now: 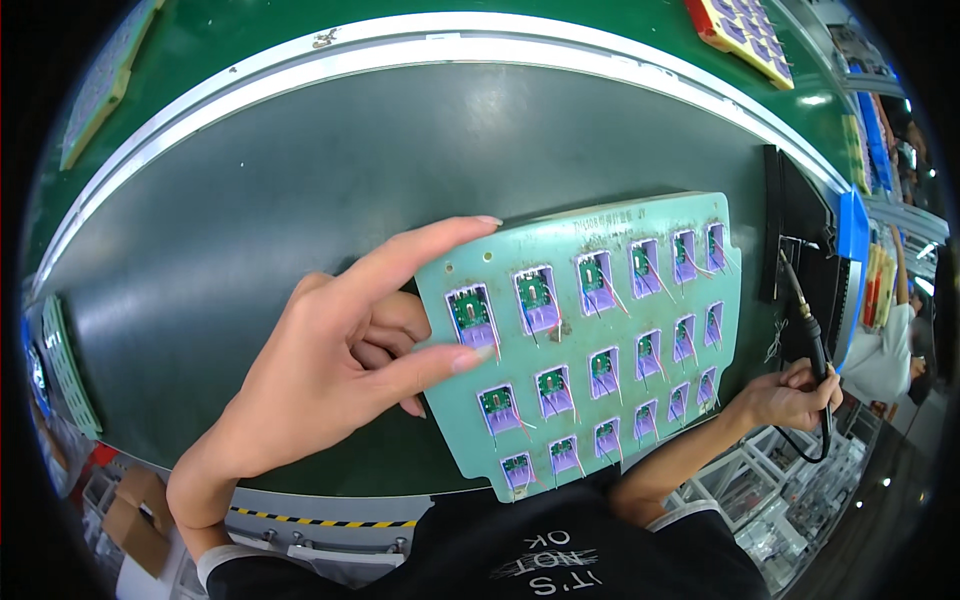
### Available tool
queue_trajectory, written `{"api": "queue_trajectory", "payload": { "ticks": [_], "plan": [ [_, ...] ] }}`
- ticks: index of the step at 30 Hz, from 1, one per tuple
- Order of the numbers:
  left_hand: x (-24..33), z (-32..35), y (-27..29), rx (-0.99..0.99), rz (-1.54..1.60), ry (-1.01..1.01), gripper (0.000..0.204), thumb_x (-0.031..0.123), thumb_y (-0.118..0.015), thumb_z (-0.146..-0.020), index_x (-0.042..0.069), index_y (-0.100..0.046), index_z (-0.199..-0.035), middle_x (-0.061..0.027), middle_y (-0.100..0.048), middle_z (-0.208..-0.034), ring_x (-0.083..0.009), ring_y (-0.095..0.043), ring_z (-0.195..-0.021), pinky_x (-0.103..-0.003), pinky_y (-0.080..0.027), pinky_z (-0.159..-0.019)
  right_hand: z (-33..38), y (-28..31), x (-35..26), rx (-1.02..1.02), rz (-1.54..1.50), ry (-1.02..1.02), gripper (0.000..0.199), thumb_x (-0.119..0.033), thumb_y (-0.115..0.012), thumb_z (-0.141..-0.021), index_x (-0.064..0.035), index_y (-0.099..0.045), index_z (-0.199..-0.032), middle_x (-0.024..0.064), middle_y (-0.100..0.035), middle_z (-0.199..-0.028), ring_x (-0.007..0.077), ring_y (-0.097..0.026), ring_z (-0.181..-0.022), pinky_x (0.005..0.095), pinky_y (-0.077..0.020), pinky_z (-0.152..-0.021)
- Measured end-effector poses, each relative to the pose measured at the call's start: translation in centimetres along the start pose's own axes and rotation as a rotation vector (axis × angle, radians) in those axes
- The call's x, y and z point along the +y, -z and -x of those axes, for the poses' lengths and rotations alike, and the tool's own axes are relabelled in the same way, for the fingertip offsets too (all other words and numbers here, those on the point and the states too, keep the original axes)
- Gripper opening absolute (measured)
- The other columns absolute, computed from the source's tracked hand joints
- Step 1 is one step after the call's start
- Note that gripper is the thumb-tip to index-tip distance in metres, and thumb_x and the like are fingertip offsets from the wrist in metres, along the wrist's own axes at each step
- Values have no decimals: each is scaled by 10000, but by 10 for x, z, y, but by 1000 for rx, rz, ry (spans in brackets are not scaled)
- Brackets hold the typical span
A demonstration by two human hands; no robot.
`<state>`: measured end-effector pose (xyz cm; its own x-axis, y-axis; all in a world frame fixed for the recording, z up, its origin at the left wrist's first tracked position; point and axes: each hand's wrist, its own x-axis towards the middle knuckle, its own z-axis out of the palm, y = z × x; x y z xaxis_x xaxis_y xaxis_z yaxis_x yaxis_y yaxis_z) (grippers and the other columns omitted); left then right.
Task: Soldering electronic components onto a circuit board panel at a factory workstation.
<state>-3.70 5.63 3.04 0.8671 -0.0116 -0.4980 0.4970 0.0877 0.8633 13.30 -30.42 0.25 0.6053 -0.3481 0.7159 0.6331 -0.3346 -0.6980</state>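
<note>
The dark conveyor belt point(300, 200) filled the centre of the frame. On it, right of centre, lay the pale green fixture board point(590, 330), carrying rows of small green circuit boards point(535, 292) in purple-lined pockets. The left hand point(350, 360) gripped the board's left edge, forefinger along the top corner, thumb pressed on the face. The right hand point(790, 395), at the right edge of the frame, was closed around a soldering iron point(810, 335). Good practice would call for a steady board and fingers kept clear of the tip.
</note>
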Motion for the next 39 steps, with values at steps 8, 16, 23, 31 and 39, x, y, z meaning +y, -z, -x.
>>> {"api": "queue_trajectory", "payload": {
  "ticks": [8,16,23,31,39],
  "plan": [
    [1,0,5,-46,-37,34,681,-105,-630,-778,13,-353,-1390,-107,-680,-800,-110,-643,-689,-216,-544,-515,-3,2,2,-21,-7,20,255,-175,-486,-921,-24,-482,-717,9,-309,-462,89,-283,-389,213,-225,-412],
    [4,-2,5,-47,-60,37,697,-121,-651,-757,-8,-360,-1380,-103,-671,-785,-116,-649,-708,-215,-543,-526,-2,0,3,-15,5,20,253,-165,-484,-919,-21,-479,-711,10,-304,-453,90,-276,-388,218,-229,-419],
    [3,-4,1,-1,-89,4,674,-32,-688,-783,55,-397,-1384,-65,-605,-594,-113,-618,-529,-218,-477,-465,-4,4,7,-24,-28,19,249,-147,-483,-919,-22,-482,-705,11,-313,-454,89,-277,-386,219,-232,-416],
    [-2,-8,-3,20,-95,-36,679,-25,-705,-770,47,-407,-1376,-53,-605,-594,-95,-610,-533,-219,-492,-468,-6,5,9,-33,-51,23,262,-149,-487,-913,-29,-476,-680,10,-316,-456,86,-275,-383,215,-233,-411],
    [-2,-9,-4,42,-79,-37,677,-30,-718,-753,26,-425,-1361,-36,-585,-571,-78,-586,-522,-214,-490,-469,-7,5,10,-21,-65,13,258,-156,-485,-904,-38,-457,-676,9,-316,-457,83,-280,-382,211,-236,-406]
  ]
}}
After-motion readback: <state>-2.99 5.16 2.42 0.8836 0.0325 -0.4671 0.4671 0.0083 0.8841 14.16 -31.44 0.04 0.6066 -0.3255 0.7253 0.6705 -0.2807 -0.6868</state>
